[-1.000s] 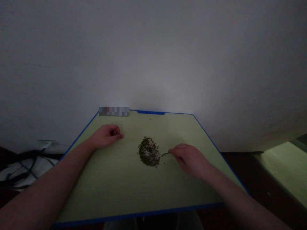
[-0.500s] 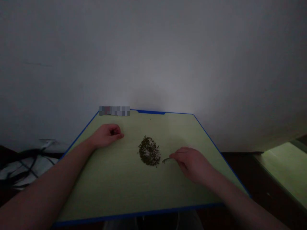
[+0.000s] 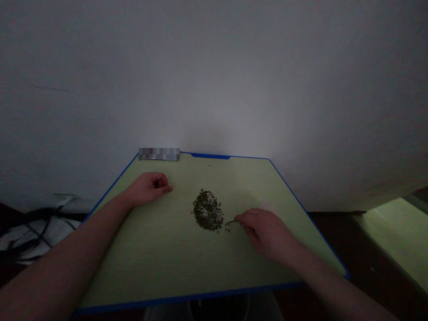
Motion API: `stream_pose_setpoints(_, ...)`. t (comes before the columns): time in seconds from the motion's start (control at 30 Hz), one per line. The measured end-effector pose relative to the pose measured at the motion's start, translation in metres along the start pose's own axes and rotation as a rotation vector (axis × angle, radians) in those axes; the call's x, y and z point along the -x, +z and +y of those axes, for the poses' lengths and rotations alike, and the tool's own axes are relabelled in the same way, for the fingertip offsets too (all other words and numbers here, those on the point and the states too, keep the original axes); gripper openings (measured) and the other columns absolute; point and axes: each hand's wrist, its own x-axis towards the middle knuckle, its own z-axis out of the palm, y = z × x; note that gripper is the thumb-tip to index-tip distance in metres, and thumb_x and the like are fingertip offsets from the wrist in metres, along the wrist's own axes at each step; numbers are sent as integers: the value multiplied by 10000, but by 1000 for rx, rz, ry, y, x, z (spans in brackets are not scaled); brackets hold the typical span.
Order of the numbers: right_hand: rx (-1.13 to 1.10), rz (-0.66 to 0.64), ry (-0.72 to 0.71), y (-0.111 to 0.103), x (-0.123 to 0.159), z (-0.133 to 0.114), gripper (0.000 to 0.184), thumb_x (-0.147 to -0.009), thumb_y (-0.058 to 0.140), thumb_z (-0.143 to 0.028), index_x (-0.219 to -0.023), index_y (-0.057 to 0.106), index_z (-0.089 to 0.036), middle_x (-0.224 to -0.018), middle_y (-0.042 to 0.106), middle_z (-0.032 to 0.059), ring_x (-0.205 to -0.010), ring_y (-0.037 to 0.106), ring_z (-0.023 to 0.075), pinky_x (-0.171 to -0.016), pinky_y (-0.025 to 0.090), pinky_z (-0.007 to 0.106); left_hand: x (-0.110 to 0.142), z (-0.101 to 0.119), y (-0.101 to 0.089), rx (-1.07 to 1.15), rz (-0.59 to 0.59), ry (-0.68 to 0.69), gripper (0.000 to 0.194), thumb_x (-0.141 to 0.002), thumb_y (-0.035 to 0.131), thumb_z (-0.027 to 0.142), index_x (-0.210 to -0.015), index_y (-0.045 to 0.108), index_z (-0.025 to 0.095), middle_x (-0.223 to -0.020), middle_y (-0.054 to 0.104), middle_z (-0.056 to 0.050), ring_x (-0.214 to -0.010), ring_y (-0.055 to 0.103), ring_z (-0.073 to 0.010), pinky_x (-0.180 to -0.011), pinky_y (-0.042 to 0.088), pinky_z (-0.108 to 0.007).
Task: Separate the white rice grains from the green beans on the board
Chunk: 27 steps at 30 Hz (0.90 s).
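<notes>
On the table, a low pile of mixed dark green and pale grains (image 3: 207, 211) lies between my two hands. My right hand (image 3: 267, 232) is closed, pinching a thin metal spoon (image 3: 230, 222) whose tip is just right of the pile. A few loose grains (image 3: 227, 229) lie beside that tip. The spoon's far end is hidden inside my fingers. To the left of the pile, my left hand (image 3: 150, 188) rests on the table with its fingers curled in loosely, and nothing shows in it.
The pale green table (image 3: 160, 254) has a blue edge and stands against a grey wall (image 3: 214, 80). A faint pale patch of grains (image 3: 268, 206) lies behind my right hand. A blurred-out object (image 3: 159, 154) sits at the back left corner. Black cables (image 3: 36, 232) lie at the left.
My right hand has shifted slightly, and the spoon's tip has drawn back from the few loose grains, which now lie a little lower on the table. My left hand stays put.
</notes>
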Motion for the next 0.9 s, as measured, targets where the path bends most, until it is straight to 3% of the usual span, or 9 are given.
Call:
stream_pose_setpoints(0.4,-27,-29,38,-1,15,1,356,-865,453,-74,-1072,720,-188,-979,739,71,-911,677,228,-835,519,366,-1,-3,1,-18,-6,7,299,-728,583,474,-659,536,187,-603,515,12,-579,475,-125,-559,378,-258)
stream_pose_setpoints(0.9,16,42,88,4,6,2,356,-873,456,-89,-1111,708,-172,-1004,740,82,-938,677,239,-858,517,368,-2,-7,2,-7,-4,9,297,-730,590,472,-659,529,191,-605,507,16,-586,471,-126,-564,379,-255)
